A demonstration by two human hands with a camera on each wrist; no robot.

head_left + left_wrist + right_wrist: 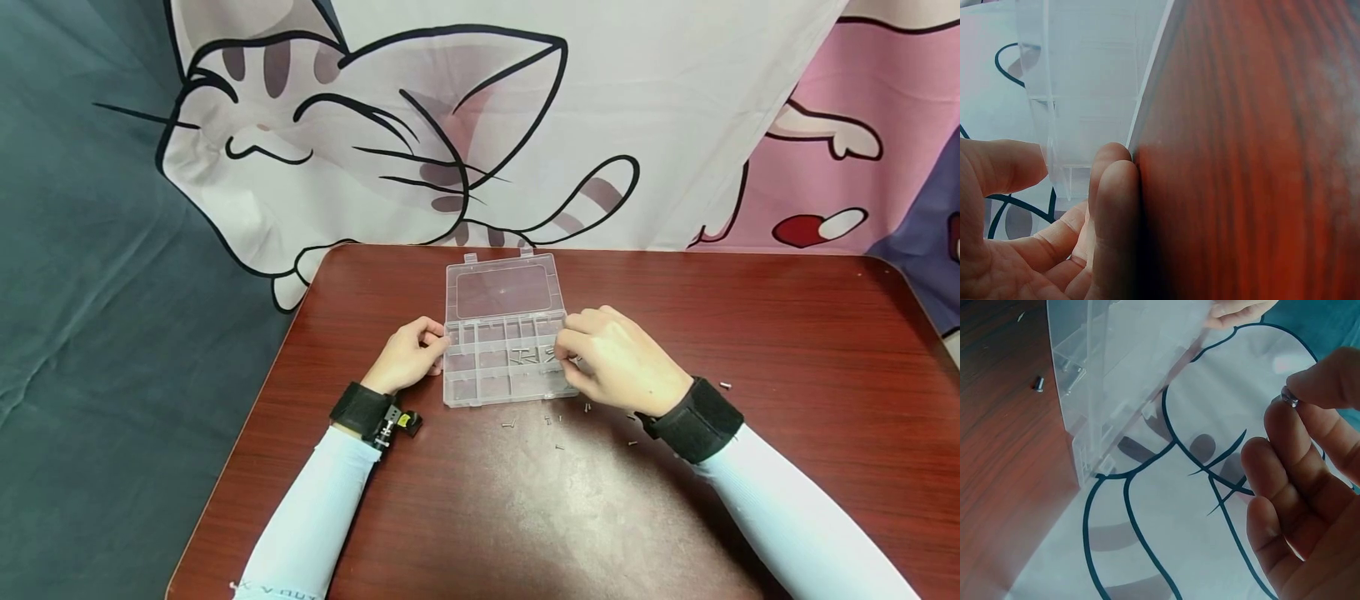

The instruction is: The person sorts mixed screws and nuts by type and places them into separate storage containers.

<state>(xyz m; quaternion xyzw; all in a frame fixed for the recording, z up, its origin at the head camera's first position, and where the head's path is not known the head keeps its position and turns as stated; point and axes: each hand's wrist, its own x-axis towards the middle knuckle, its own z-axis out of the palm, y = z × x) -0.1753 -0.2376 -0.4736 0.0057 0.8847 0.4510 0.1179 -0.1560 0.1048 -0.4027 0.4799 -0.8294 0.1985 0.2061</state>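
A clear plastic compartment box lies on the table, its lid folded back. Several small metal screws lie in the box's middle row, toward the right. My left hand holds the box's left side, thumb at the upper rim and fingers against the lower edge. Over the box's right edge, my right hand pinches a small screw between thumb and index finger. Another shiny bit shows low among its curled fingers.
Loose screws lie on the brown table in front of the box, such as one screw nearer the left and another screw beyond the right wrist. A cat-print cloth hangs behind the table's far edge.
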